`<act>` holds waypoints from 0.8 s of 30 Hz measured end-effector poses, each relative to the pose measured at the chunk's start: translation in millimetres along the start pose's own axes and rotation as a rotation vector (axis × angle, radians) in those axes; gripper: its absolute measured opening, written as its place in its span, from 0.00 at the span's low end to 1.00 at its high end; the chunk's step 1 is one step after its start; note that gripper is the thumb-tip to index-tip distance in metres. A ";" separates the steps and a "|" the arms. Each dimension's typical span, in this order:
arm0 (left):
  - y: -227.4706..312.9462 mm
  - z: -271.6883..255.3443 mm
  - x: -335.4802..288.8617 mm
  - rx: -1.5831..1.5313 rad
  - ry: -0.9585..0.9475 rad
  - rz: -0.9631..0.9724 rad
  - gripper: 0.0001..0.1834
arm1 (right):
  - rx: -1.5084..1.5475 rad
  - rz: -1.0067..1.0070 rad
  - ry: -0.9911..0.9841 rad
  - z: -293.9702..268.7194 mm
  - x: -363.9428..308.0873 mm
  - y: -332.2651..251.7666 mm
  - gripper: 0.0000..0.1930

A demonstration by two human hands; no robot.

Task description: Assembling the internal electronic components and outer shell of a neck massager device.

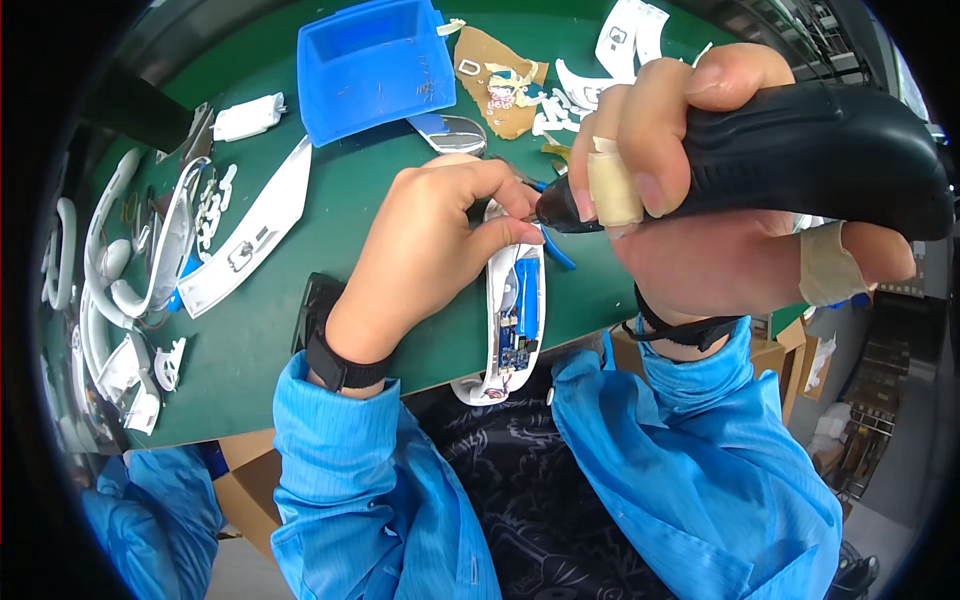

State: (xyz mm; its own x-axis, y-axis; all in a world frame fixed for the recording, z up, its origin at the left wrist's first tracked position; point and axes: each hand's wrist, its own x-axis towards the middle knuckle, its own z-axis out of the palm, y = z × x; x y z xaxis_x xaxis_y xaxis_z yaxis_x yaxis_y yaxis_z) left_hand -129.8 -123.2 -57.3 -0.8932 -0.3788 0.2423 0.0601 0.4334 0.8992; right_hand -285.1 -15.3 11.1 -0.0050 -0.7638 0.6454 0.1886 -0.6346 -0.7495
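The left hand (425, 225) arches over the far end of a long white plastic housing (493, 330) at the green counter's (255, 310) near edge, thumb and forefinger drawn close, though I can't tell on what. Opposite, the raised right hand (690, 262) has its fingers clamped round a bulky black plastic power tool (820, 150), its working tip lost by the left fingertips.

Green table (250, 345): blue tray (340, 65) (far side), brown cardboard (487, 45).
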 end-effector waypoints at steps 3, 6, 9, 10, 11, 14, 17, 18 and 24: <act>-4.8 2.4 0.4 -0.033 0.050 0.050 0.08 | 0.017 -0.018 0.035 3.6 1.0 4.0 0.57; -4.8 1.6 1.7 0.005 0.057 0.052 0.09 | 0.020 -0.018 0.057 2.3 0.3 6.1 0.57; -3.1 -3.4 1.6 0.003 0.046 0.060 0.11 | 0.030 -0.008 0.061 -0.5 -2.5 8.1 0.58; -4.9 -7.2 1.7 0.006 0.074 0.022 0.12 | 0.028 -0.001 0.060 -0.7 -3.4 7.8 0.58; -7.0 -10.9 2.1 0.009 0.101 -0.016 0.13 | 0.031 0.000 0.057 2.5 -3.9 7.6 0.58; -17.8 -15.8 2.9 0.047 -0.010 0.090 0.13 | 0.073 0.016 0.145 17.9 -5.4 4.0 0.57; -18.5 -10.1 0.3 0.048 -0.110 0.149 0.11 | 0.128 0.104 0.157 33.3 -5.3 -8.7 0.52; -18.9 -10.4 -1.7 0.043 -0.107 0.140 0.11 | 0.133 0.112 0.158 41.2 -7.7 -12.5 0.52; -28.3 -9.1 -3.3 0.016 -0.286 0.180 0.15 | 0.099 0.214 0.248 60.5 -27.7 -10.5 0.49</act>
State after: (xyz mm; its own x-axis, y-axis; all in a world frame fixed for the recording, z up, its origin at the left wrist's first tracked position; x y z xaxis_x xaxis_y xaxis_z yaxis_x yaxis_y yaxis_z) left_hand -124.6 -141.6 -80.3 -0.9578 -0.0511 0.2828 0.2234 0.4864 0.8447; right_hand -227.6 19.7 10.0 -0.1918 -0.8915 0.4103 0.3056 -0.4516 -0.8383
